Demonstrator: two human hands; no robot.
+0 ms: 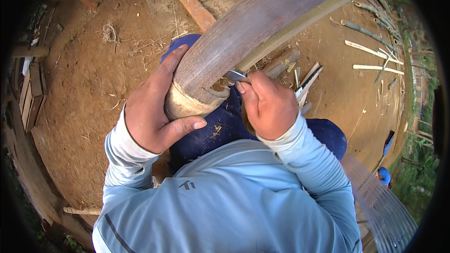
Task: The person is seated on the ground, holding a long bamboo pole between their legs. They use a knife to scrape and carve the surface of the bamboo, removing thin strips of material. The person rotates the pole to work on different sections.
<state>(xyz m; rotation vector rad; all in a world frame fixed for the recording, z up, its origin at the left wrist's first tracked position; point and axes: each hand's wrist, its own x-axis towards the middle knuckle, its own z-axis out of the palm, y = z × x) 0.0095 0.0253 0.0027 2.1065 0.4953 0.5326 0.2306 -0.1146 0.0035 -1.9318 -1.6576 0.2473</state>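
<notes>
A thick bamboo pole (234, 37) slants from the upper right down to my lap, its pale near end lying over my dark blue trousers. Around the left side of that end curls my left hand (152, 107), its thumb along the lower edge. The pole's right side is cut open, with a ragged notch close to the end. My right hand (269, 105) is closed on a knife (236, 76), whose handle is hidden in the fist. Its short metal blade points left and touches or nearly touches the notch's edge; I cannot tell which.
Beyond my knees a reddish plank (190, 2) lies on the dirt ground. A short log (281, 63) lies to the right, with pale split strips (375, 67) and bamboo poles (368, 33) farther off. A clear corrugated sheet (382, 206) is at the lower right.
</notes>
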